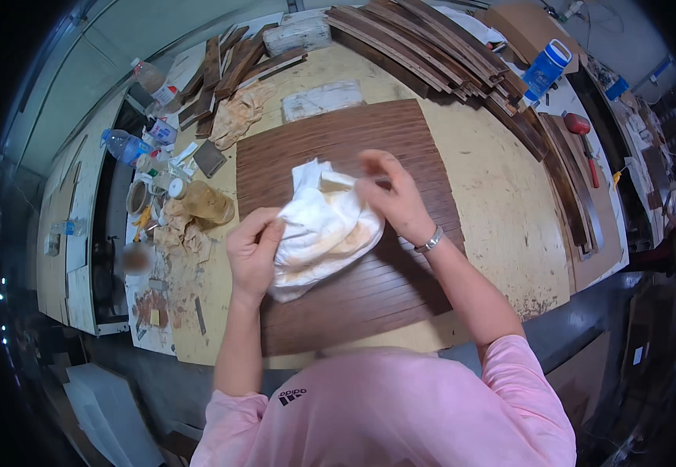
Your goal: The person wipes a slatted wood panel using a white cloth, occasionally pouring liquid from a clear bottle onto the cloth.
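Note:
A crumpled white cloth [326, 226] with yellow-brown stains is held up above a dark brown wooden panel [345, 307]. My left hand [254, 253] pinches the cloth's left edge between thumb and fingers. At its upper right edge is my right hand [391, 198], its fingers curled and slightly smeared by motion. Whether those fingers grip the fabric or only touch it is hard to make out. Fine parallel lines run across the panel, which lies flat under both hands and is partly hidden by the cloth.
To the left stand a jar of yellowish liquid [201, 202], a plastic bottle [124, 146] and stained rags [184, 233]. Dark wood strips [423, 47] are stacked at the back. A wrapped white block [322, 101] sits behind the panel. At right are a blue bottle [546, 70] and a red-handled mallet [579, 128].

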Available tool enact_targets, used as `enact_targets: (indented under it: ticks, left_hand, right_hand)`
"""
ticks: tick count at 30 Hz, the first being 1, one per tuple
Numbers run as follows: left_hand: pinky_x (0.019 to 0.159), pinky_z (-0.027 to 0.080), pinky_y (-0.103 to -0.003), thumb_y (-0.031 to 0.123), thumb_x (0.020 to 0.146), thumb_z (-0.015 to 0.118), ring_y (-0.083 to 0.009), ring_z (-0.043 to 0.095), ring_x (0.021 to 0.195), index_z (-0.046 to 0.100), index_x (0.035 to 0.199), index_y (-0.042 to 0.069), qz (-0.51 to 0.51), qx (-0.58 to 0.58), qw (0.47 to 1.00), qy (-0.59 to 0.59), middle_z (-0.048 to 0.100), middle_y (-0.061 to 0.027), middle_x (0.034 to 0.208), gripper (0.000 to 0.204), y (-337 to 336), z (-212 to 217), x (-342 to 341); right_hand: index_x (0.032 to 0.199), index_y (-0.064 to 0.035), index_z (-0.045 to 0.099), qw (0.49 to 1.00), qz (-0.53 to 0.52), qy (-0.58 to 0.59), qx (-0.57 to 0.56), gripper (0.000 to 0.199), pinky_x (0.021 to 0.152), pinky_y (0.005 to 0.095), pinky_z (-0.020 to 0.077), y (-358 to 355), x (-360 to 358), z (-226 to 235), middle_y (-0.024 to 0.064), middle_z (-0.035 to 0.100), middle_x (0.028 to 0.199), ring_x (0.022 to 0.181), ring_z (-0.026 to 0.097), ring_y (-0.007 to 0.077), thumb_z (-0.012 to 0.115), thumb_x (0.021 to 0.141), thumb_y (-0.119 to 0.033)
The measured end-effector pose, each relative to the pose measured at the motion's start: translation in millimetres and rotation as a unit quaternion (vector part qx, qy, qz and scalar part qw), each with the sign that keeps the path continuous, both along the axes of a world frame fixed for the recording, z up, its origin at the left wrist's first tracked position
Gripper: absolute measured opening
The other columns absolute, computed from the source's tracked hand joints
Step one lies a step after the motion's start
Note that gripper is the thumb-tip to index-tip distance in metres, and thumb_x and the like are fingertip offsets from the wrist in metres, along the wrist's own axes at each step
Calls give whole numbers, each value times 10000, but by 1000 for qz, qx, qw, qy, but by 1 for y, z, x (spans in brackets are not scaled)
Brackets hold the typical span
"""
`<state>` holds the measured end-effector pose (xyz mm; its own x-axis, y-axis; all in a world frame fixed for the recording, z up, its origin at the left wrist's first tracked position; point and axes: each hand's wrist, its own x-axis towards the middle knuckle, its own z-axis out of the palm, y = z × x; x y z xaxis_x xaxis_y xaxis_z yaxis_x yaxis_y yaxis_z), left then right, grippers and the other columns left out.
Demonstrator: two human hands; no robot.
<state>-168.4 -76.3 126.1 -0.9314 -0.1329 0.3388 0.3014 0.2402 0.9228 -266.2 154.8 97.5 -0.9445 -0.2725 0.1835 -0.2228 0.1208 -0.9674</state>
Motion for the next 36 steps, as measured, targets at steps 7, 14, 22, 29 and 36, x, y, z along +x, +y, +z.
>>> enact_targets:
  ticks: [7,14,22,29,36]
  left_hand:
    - [594,419,-249,15,821,703,-92,552,684,689,933,-51,-129,-76,987,-61,630,-33,781,131,-16,17,14]
    - [642,470,-269,94,808,736,-86,584,734,690,955,-24,-144,-124,956,-225,663,-36,825,195,-31,1,25]
    - [788,525,-268,27,863,668,-116,632,900,566,1193,-59,-96,260,927,-252,650,-92,1076,357,-50,-23,49]
    - [933,534,-370,-90,874,536,-249,657,1058,492,1302,-77,15,414,897,-152,635,-187,1190,431,-106,-28,58]
    - [953,533,-437,-30,874,551,-318,648,1091,468,1321,-96,49,490,855,-165,619,-228,1225,459,-144,-58,68]
  right_hand:
    - [988,-14,705,915,362,-73,161,318,730,299,490,-26,16,33,68,668,865,819,581,111,766,758,-226]
    - [821,5,688,925,313,-212,-36,197,590,210,408,-37,30,21,-59,601,728,678,490,15,673,918,-166]
    - [807,-7,675,934,289,-206,33,217,553,230,394,-87,10,7,-53,578,678,619,466,33,685,912,-197]
    - [1006,16,666,961,258,-60,75,321,734,287,498,-187,-51,-28,65,681,885,787,608,136,768,820,-225]
    - [1189,2,639,956,256,72,125,662,876,364,519,-322,-58,-34,176,680,1139,1012,666,278,848,682,-368]
